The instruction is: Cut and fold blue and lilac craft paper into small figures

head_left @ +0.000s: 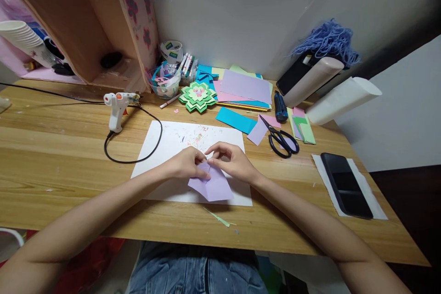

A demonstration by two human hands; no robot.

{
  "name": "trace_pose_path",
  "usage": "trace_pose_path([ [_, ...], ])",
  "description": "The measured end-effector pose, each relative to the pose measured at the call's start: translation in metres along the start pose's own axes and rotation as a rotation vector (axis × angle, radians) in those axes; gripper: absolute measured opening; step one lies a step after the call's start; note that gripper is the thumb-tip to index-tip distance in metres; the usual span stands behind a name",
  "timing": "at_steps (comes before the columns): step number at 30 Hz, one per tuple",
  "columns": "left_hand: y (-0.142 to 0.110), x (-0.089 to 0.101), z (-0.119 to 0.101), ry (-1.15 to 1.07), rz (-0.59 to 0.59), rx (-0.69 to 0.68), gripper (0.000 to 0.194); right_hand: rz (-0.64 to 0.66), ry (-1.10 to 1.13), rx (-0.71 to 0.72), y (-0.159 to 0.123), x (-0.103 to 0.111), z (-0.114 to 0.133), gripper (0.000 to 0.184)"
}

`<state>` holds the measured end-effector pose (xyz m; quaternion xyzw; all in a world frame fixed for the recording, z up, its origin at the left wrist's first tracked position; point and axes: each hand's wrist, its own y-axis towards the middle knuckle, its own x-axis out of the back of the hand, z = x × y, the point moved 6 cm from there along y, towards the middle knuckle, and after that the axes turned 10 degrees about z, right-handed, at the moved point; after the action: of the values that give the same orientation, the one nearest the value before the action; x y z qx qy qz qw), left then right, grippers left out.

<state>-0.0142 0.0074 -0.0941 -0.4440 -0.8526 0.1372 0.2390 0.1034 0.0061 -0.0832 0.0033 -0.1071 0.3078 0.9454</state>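
A piece of purple paper (pixel 215 187) with creases in it is held over the white sheet (pixel 158 147) near the front of the desk. My left hand (pixel 189 163) grips its left and upper part, the thumb lying on the paper's face. At the top of the same paper, my right hand (pixel 232 161) pinches with thumb and forefinger, close to the left fingertips. The fingers behind the paper are partly hidden. Small coloured specks mark the white sheet beyond my hands.
A glue gun (pixel 119 109) with a looping cord stands left. Behind lie a green layered paper flower (pixel 197 97) and stacked coloured paper (pixel 246 86). Black scissors (pixel 279 139), a blue cutter (pixel 280 108) and a phone (pixel 346 184) are on the right.
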Motion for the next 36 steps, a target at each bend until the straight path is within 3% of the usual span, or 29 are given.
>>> trace_pose_path([
  [6,0.001,-0.003,0.003,-0.23,0.034,0.052,0.029,-0.011,0.076,-0.037,0.002,0.001,-0.007,0.02],
  [13,0.002,0.002,0.007,-0.205,-0.012,0.046,0.026,0.121,0.078,-0.055,0.002,-0.001,-0.007,0.03],
  [21,0.004,-0.004,0.008,-0.265,0.03,0.095,0.032,0.044,0.02,-0.128,0.001,0.0,-0.016,0.009],
  [29,0.004,-0.003,0.009,-0.282,0.049,0.063,0.028,-0.015,0.052,-0.077,0.005,0.008,-0.016,0.026],
  [32,0.004,0.007,0.008,-0.232,-0.029,0.03,0.021,-0.078,0.188,-0.02,0.007,0.02,-0.02,0.024],
  [36,0.0,0.026,0.012,-0.177,-0.277,0.044,0.025,-0.084,0.219,0.095,0.006,0.032,-0.02,0.022],
])
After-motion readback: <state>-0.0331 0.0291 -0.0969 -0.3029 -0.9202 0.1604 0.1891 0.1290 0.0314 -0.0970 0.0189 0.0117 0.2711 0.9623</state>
